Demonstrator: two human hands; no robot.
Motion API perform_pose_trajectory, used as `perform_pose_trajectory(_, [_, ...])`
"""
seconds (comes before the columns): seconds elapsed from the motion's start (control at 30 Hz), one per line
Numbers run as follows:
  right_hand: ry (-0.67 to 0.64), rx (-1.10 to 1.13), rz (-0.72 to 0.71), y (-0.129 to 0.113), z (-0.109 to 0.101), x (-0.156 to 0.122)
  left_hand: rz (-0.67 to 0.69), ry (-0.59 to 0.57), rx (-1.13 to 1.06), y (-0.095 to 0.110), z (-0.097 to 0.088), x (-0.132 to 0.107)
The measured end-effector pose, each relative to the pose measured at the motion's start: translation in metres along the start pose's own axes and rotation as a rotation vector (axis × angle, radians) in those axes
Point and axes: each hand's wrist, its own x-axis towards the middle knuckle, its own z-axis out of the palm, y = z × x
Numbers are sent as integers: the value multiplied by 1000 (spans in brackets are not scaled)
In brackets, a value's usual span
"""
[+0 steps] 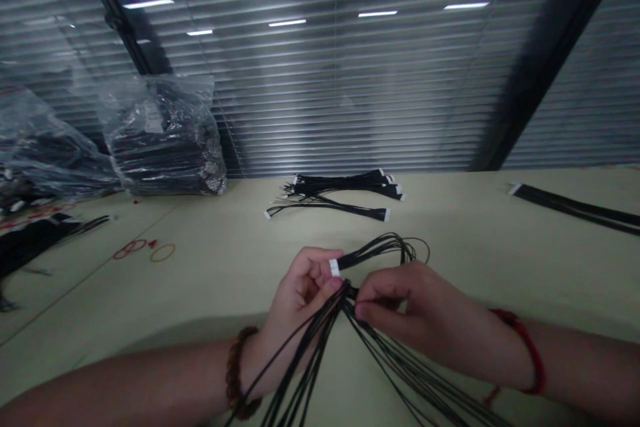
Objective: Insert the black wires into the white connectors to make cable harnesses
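Note:
My left hand [305,300] is closed round a black wire harness [325,330], and a white connector [335,267] shows at its fingertips. From that connector the wires loop up and over to the right. My right hand [400,300] pinches the dark wires beside the left thumb, near where the strands gather. Below both hands the loose strands fan out in two groups, one toward the lower left and one toward the lower right. Exactly what lies between the right fingertips is partly hidden.
Several finished-looking black harnesses [345,187] with white connectors lie at the back middle. Clear bags of cables [165,140] stand at the back left, against the blinds. Red and yellow rubber bands [163,253] lie left. Another flat harness [575,205] lies right, black wires [35,240] far left.

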Motion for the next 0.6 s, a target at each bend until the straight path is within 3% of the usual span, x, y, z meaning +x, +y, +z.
perform_pose_trajectory(0.3, [-12, 27, 34, -3, -10, 3, -28, 14, -29, 2, 2, 1])
perform_pose_trajectory(0.4, [-142, 243, 34, -4, -38, 1, -77, 18, 8, 5, 0, 1])
perform_pose_trajectory(0.47, [-238, 595, -3, -4, -64, -2, -109, 18, 40, 6, -2, 2])
perform_pose_trajectory(0.53, [-156, 718, -77, -2, -87, -5, -111, 25, 40, 5, -4, 3])
perform_pose_trajectory(0.6, [27, 618, -140, 1, -105, -8, -89, 30, 9, 3, -4, 4])
